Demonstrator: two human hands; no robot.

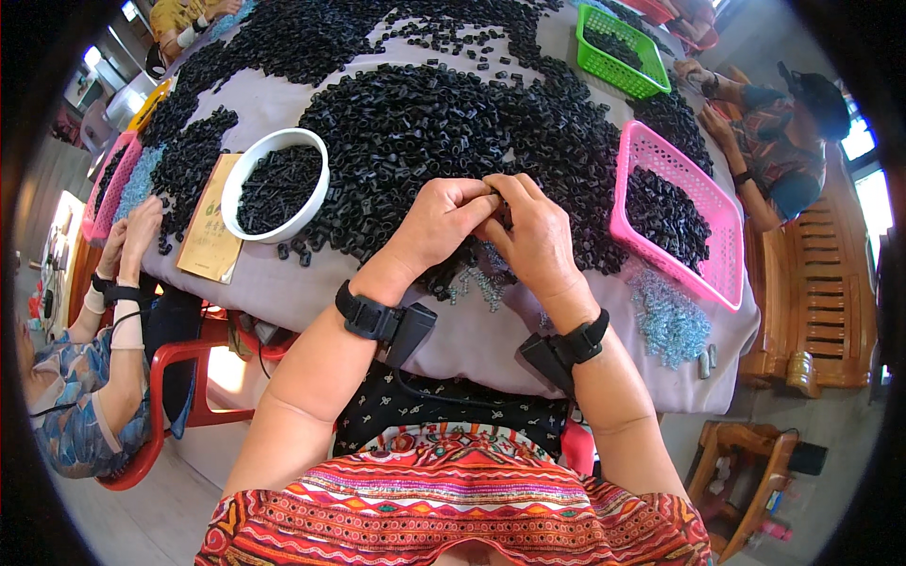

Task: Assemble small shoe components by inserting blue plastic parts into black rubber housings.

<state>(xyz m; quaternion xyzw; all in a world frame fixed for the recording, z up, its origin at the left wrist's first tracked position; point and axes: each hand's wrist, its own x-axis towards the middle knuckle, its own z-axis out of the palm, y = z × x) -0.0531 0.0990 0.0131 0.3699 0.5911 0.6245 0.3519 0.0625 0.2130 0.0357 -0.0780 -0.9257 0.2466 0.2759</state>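
Left hand (436, 219): fingertips pinched on a small black part (497, 200), meeting the right hand.
Right hand (538, 236): pinching the same part.
Progress: pink basket (661, 160) right of the hands partly filled; large black pile (425, 123) beyond remains.
Nearby: white bowl (247, 172) left; silvery rings (483, 281) beneath the hands.

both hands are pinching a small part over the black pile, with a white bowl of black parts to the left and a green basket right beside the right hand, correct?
Not quite. The basket beside the right hand is pink; the green basket sits far up the table. The rest holds: in the head view both hands, left hand too, meet over the black pile, white bowl to the left.
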